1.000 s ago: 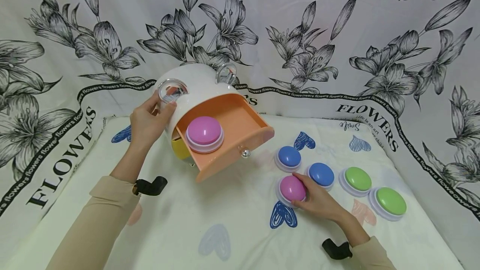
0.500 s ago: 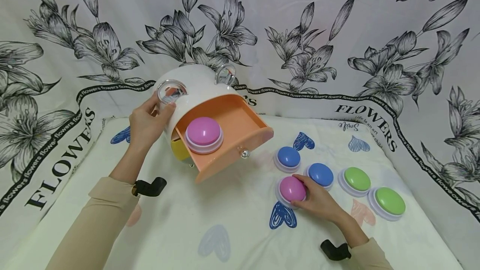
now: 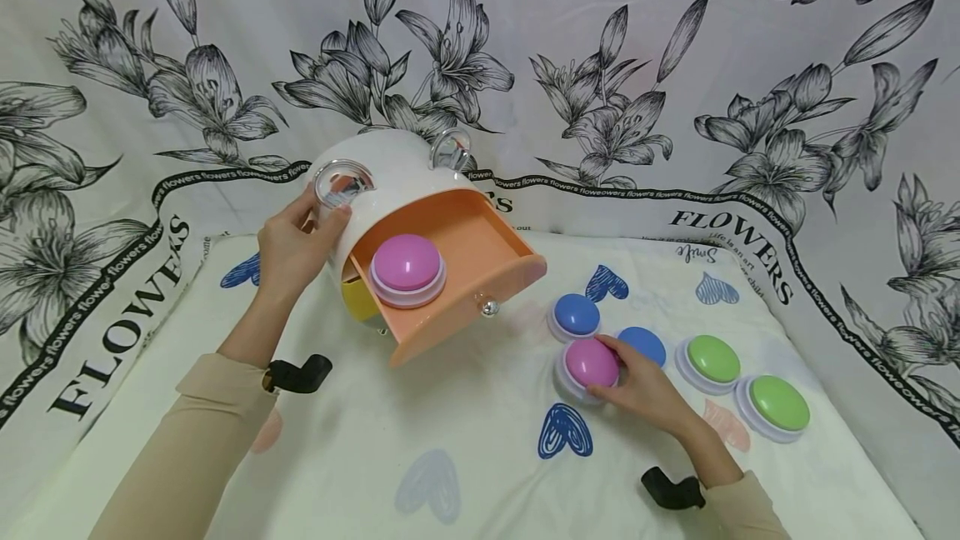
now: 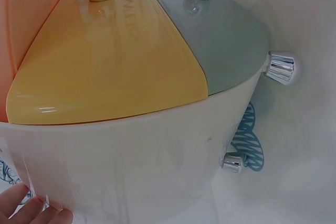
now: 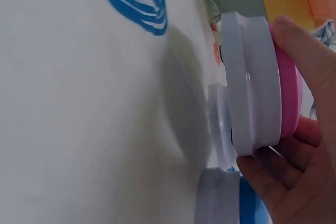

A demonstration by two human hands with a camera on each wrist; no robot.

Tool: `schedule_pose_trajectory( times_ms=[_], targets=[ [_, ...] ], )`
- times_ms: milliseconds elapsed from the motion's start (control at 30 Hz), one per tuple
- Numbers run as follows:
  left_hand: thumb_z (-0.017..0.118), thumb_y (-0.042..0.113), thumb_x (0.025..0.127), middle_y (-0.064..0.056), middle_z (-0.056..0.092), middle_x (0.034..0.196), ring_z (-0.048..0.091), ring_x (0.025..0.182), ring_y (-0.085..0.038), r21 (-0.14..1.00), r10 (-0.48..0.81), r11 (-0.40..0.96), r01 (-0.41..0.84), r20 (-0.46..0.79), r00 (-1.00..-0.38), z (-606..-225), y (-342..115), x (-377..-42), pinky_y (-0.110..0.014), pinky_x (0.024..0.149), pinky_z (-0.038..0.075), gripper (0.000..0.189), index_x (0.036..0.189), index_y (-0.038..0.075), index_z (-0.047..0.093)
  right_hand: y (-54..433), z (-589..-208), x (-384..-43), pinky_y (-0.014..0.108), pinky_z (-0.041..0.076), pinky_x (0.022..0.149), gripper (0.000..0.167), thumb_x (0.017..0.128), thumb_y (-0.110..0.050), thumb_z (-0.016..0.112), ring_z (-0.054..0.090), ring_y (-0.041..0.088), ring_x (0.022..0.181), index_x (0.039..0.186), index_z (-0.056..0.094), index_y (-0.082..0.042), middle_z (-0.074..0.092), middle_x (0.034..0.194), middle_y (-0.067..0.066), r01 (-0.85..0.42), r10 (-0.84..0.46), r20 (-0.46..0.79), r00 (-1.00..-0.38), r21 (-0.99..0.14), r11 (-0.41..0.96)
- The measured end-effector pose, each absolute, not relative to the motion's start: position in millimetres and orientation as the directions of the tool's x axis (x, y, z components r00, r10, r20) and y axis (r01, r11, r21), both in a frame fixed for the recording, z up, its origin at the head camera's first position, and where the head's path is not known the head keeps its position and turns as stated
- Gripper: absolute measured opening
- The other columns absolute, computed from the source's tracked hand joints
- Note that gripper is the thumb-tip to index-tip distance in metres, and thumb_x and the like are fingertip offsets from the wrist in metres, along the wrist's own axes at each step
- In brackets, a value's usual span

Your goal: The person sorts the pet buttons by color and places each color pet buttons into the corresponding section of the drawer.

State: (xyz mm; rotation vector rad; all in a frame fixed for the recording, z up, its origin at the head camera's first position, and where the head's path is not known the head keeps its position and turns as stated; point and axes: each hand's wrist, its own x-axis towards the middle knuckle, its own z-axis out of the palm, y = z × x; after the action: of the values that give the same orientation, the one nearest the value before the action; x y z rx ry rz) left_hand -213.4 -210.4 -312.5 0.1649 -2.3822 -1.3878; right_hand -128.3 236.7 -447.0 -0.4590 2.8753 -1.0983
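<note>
Pink-domed, a push button (image 3: 591, 363) is clasped in the right grip (image 3: 647, 388), seemingly just above the heart-printed cloth (image 3: 480, 440) and near a blue button (image 3: 576, 314), while a white case (image 3: 390, 155) is held by the left grip (image 3: 295, 247), its orange drawer (image 3: 474, 263) drawn open with a matching button (image 3: 407, 263) inside. The step in hand is judged to be the picking-up; next, the held piece should probably be carried over the drawer's front edge and lowered into the bare space beside its match.
</note>
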Motion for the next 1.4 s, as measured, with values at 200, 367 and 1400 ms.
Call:
schedule_pose_trajectory(
  times_ms=[200, 367, 1400],
  targets=[
    [0.061, 0.046, 0.083, -0.002, 0.043, 0.141, 0.045, 0.126, -0.025, 0.859, -0.276, 0.499, 0.116, 0.284, -0.918, -313, -210, -213, -0.041, 0.093, 0.047, 0.06, 0.135, 0.019, 0.047, 238, -438, -136, 0.044, 0.051, 0.088, 0.077, 0.074, -0.046, 0.072, 0.054, 0.029, 0.112, 0.136, 0.041, -0.012, 0.053, 0.127, 0.013, -0.252, -0.272, 0.074, -0.96, -0.658, 0.71],
    [0.061, 0.045, 0.084, -0.003, 0.043, 0.141, 0.045, 0.126, -0.026, 0.858, -0.276, 0.499, 0.122, 0.291, -0.916, -314, -210, -213, -0.041, 0.094, 0.046, 0.06, 0.136, 0.02, 0.047, 238, -432, -144, 0.044, 0.051, 0.088, 0.079, 0.075, -0.046, 0.072, 0.053, 0.028, 0.111, 0.138, 0.038, -0.012, 0.05, 0.13, 0.014, -0.248, -0.269, 0.072, -0.961, -0.66, 0.71],
    [0.06, 0.046, 0.084, -0.003, 0.043, 0.141, 0.044, 0.127, -0.025, 0.859, -0.276, 0.498, 0.116, 0.284, -0.918, -313, -210, -213, -0.042, 0.095, 0.045, 0.061, 0.137, 0.02, 0.045, 222, -334, -203, 0.046, 0.051, 0.088, 0.079, 0.078, -0.035, 0.073, 0.048, 0.034, 0.117, 0.14, 0.034, -0.006, 0.043, 0.136, 0.015, -0.317, -0.286, 0.154, -0.946, -0.63, 0.709]
  ],
)
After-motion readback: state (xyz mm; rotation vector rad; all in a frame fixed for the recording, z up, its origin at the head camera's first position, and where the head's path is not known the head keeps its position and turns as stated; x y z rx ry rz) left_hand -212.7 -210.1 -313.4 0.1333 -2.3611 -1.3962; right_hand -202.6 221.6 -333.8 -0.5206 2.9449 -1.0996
